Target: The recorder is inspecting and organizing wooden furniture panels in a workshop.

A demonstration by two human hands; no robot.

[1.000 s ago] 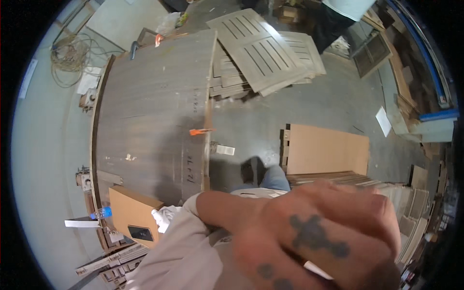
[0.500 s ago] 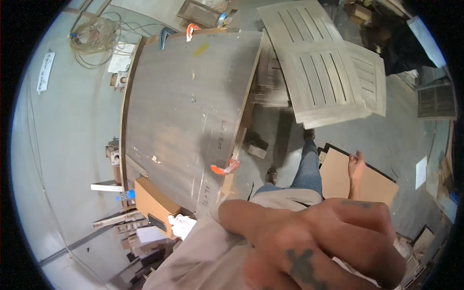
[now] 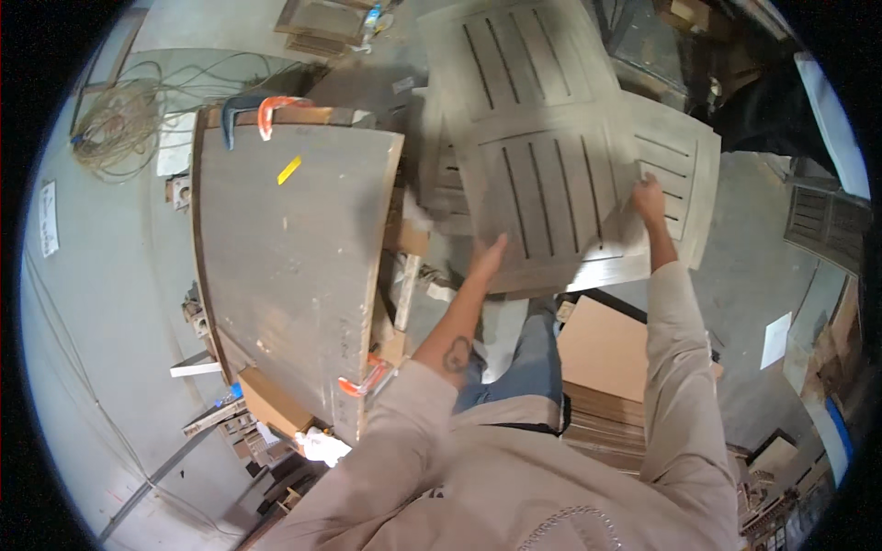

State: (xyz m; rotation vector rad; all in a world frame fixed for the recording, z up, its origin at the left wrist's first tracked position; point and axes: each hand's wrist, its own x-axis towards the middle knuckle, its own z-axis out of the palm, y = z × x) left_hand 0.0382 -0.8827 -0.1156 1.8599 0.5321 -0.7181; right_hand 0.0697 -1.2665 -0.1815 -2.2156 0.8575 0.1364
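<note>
While both arms reach forward in the head view, the left hand (image 3: 487,257) presses flat, fingers spread, on the lower left edge of a grey slatted panel (image 3: 542,156). Right hand (image 3: 648,197) lies on the panel's right edge, fingers curled over it. Panel rests atop a stack of similar panels (image 3: 684,174), just right of a grey worktable (image 3: 294,257). Orange clamps (image 3: 363,381) grip the table's edges. Cardboard sheets (image 3: 606,354) lie below.
</note>
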